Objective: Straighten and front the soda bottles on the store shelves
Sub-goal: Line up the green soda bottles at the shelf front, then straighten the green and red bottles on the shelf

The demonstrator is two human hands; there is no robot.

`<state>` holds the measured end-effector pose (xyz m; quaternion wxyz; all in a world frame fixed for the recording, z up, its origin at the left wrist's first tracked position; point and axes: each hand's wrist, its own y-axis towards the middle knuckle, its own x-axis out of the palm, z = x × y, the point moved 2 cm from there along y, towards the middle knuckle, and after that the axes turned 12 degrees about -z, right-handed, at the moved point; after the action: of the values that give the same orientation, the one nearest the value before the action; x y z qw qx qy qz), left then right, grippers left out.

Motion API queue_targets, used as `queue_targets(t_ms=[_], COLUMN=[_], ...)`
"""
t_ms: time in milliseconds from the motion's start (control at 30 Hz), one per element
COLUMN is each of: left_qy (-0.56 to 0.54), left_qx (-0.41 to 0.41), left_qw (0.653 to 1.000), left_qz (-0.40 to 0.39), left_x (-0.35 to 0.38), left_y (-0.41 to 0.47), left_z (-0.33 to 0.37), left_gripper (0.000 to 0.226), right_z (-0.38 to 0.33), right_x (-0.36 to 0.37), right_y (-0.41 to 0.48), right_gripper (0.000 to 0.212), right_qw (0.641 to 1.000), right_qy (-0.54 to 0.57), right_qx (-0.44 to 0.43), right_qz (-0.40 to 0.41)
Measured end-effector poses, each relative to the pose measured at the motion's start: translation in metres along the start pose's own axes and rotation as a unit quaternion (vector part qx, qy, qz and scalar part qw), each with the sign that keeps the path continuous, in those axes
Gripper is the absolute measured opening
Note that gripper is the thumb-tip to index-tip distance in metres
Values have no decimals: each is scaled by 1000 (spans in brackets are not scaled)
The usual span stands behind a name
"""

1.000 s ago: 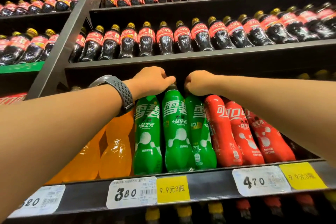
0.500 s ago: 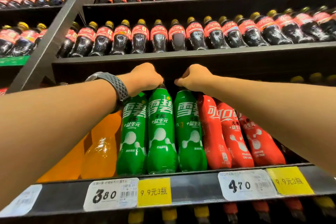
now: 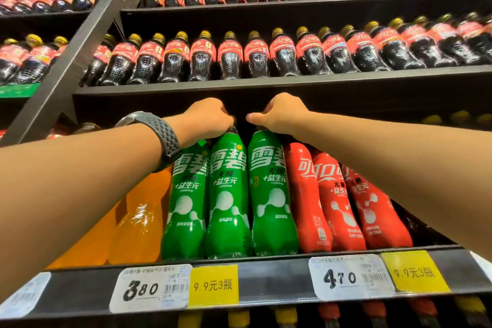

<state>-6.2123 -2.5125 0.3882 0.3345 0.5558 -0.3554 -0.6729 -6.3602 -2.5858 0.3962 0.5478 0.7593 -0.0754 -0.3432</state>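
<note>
On the black metal store shelf (image 3: 266,278), at the far left, orange plastic soda bottles (image 3: 141,221) stand partly hidden behind the person's left forearm, which wears a grey perforated watch band (image 3: 163,134). Next comes the left green plastic soda bottle (image 3: 183,208), upright at the front edge with its white lettering facing out. The left hand (image 3: 207,117) curls over the cap of the middle green plastic soda bottle (image 3: 227,200), gripping its top. The right hand (image 3: 279,114), thumb stuck out leftward, clenches the top of the right green plastic soda bottle (image 3: 271,194), hiding the cap. All three green bottles touch side by side. Beside them stand red plastic soda bottles (image 3: 335,202). Below on the shelf edge sit a white price tag (image 3: 151,287) and a yellow promotion tag (image 3: 213,285). On the shelf above runs a row of dark cola bottles with yellow caps (image 3: 255,56).
</note>
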Motion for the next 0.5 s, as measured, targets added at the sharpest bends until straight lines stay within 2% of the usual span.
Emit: queue_targets(t_ms=[200, 367, 500], left_qy=[35, 76, 83], left_qx=[-9, 34, 71], left_qw=[999, 995, 993], left_qz=[0, 52, 36], left_x=[-2, -1, 13], left_y=[-2, -4, 0], left_z=[2, 17, 43], left_gripper=[27, 34, 36], right_z=[-1, 17, 51], right_x=[-1, -20, -36], right_y=[7, 4, -7], right_gripper=[66, 42, 30], right_qw=[999, 997, 988], right_qy=[-39, -68, -147], right_qx=[-8, -29, -24], right_qz=[-18, 11, -24])
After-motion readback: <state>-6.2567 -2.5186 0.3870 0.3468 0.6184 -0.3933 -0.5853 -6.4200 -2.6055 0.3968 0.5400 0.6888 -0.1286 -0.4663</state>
